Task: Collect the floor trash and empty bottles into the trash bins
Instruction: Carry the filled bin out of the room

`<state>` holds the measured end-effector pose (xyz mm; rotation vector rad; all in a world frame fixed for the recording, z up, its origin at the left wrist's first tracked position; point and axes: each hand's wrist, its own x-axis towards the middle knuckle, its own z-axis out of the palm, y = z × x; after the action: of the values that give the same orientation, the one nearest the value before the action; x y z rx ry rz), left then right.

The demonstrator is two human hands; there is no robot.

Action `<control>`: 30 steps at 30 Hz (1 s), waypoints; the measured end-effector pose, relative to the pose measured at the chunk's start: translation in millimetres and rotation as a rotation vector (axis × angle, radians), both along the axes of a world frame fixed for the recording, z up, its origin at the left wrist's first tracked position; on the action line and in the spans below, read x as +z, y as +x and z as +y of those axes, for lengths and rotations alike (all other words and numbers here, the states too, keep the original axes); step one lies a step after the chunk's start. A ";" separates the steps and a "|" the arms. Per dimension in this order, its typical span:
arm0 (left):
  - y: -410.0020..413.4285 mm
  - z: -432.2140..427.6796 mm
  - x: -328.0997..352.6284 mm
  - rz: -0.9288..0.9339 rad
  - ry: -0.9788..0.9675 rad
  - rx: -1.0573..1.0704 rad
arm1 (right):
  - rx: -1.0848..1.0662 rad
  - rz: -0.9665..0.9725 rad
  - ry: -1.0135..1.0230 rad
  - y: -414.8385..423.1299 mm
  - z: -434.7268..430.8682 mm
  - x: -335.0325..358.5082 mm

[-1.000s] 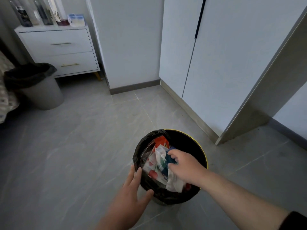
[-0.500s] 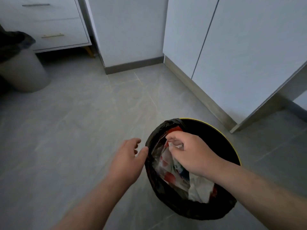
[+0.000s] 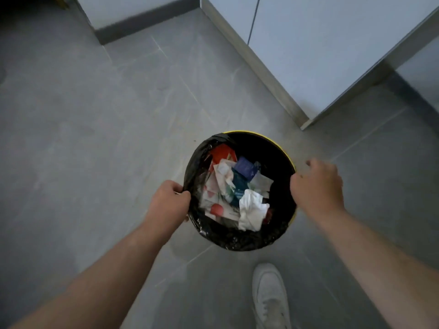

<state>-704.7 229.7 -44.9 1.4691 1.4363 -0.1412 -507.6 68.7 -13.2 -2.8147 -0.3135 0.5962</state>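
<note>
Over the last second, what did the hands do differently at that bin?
The right hand let go of the trash it was pressing down and pulled out to the right rim of the bin. The left hand, open beside the bin before, closed its fingers on the black liner at the left rim. The bin stayed put on the floor, trash inside.

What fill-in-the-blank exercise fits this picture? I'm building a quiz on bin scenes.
1. The bin has a yellow rim and a ____ liner.
2. The left hand grips the liner at the bin's ____ side.
3. A crumpled ____ tissue lies on top of the trash.
4. A white ____ stands on the floor below the bin.

Missing words: black; left; white; shoe
</note>
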 end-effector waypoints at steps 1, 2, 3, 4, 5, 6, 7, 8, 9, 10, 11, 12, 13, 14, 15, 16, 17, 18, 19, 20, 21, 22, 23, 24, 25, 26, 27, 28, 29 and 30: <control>2.5 0.7 3.5 0.011 -0.039 0.014 | -0.032 0.121 -0.051 3.1 -6.2 -1.4; 6.0 1.1 6.6 0.015 -0.073 0.022 | -0.043 0.246 -0.067 3.9 -10.1 -4.7; 10.3 1.6 9.8 0.025 -0.107 0.031 | -0.044 0.316 -0.040 4.1 -12.1 -10.3; 14.4 2.7 11.8 0.043 -0.135 0.044 | -0.039 0.329 -0.011 5.3 -12.8 -16.2; 17.8 4.8 12.7 0.061 -0.155 0.057 | -0.039 0.322 0.010 6.2 -11.1 -18.8; 20.8 7.6 13.8 0.075 -0.172 0.064 | -0.035 0.303 0.016 7.4 -9.5 -19.7; 22.7 9.9 15.5 0.092 -0.187 0.054 | -0.032 0.291 0.013 8.3 -7.6 -17.7; 25.4 11.5 21.1 0.109 -0.204 0.022 | -0.015 0.277 0.012 9.9 -5.9 -15.0; 28.2 13.6 27.0 0.118 -0.219 -0.022 | 0.006 0.275 0.006 11.3 -3.8 -10.9; 30.1 14.8 34.9 0.118 -0.234 -0.053 | 0.025 0.280 -0.002 12.2 -2.3 -6.7; 32.4 16.5 44.5 0.111 -0.238 -0.070 | 0.034 0.281 -0.003 13.2 -0.1 0.2; 35.2 18.9 55.8 0.101 -0.227 -0.071 | 0.037 0.273 0.007 15.0 2.4 8.5; 35.8 20.6 68.2 0.095 -0.208 -0.066 | 0.032 0.264 0.014 16.1 4.2 19.1; 36.5 22.5 82.7 0.085 -0.190 -0.059 | 0.026 0.248 0.021 17.6 6.6 32.3; 36.2 24.3 99.3 0.069 -0.173 -0.049 | 0.020 0.233 0.030 18.8 9.2 48.4; 35.4 25.4 118.5 0.049 -0.157 -0.039 | 0.017 0.218 0.041 20.0 10.9 66.9; 35.8 27.2 139.1 0.022 -0.139 -0.033 | 0.009 0.203 0.060 21.9 12.3 87.8; 36.1 27.9 162.5 0.000 -0.127 -0.024 | 0.001 0.192 0.080 23.0 12.2 111.1; 36.7 27.6 187.8 -0.014 -0.115 -0.021 | -0.007 0.177 0.095 23.4 11.4 136.2; 37.5 26.2 214.5 -0.025 -0.101 -0.032 | -0.018 0.155 0.105 23.1 9.9 162.6; 38.1 23.4 242.9 -0.038 -0.095 -0.043 | -0.032 0.133 0.118 21.9 6.9 190.1; 38.6 21.8 270.7 -0.063 -0.094 -0.047 | -0.037 0.105 0.138 21.5 4.5 217.1; 39.6 21.6 298.1 -0.090 -0.097 -0.047 | -0.038 0.075 0.157 21.1 2.8 244.0; 40.0 20.5 326.5 -0.106 -0.095 -0.055 | -0.043 0.049 0.164 19.0 -1.3 272.3; 41.1 18.9 354.3 -0.112 -0.083 -0.073 | -0.049 0.023 0.165 16.5 -6.9 299.9; 41.4 17.2 380.8 -0.119 -0.067 -0.097 | -0.060 0.001 0.168 12.4 -13.5 326.6; 41.5 14.6 406.3 -0.127 -0.057 -0.116 | -0.073 -0.016 0.174 7.4 -21.5 352.8; 43.4 11.9 431.7 -0.142 -0.052 -0.137 | -0.087 -0.036 0.192 3.5 -29.4 378.4; 44.1 8.2 457.7 -0.158 -0.051 -0.160 | -0.114 -0.048 0.216 -1.9 -38.5 403.3; 44.7 4.4 482.4 -0.173 -0.046 -0.190 | -0.153 -0.062 0.240 -8.3 -48.1 429.1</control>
<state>-660.0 234.1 437.5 1.5393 1.1474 -0.1597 -515.9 20.6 415.9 -2.5997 -0.1668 0.4089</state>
